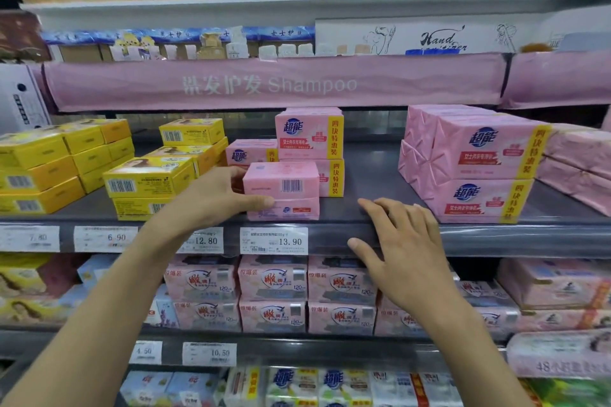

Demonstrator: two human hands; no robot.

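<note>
Centre of the frame, at the front edge of the grey shelf (370, 175), a pink soap pack (281, 190) stands with its barcode side facing out, just above the 13.90 tag (273, 240). The left hand (218, 198) has it: the grip is closed round the pack's left end, thumb across the front face and fingers curled over the top rear corner. The right hand (400, 251), lower right of centre, holds nothing; its fingers are spread and nearly straight, the tips resting on the shelf's front lip.

Just behind the pack, more pink packs (309, 139) are stacked with labels forward. Bare shelf lies to the right, up to the big pink stack (479, 168). Yellow boxes (148, 178) fill the left.

The restocking looks part done. This pack seems placed but not released, and its label faces away. Turning it, letting go and filling the bare stretch appear to be left.
</note>
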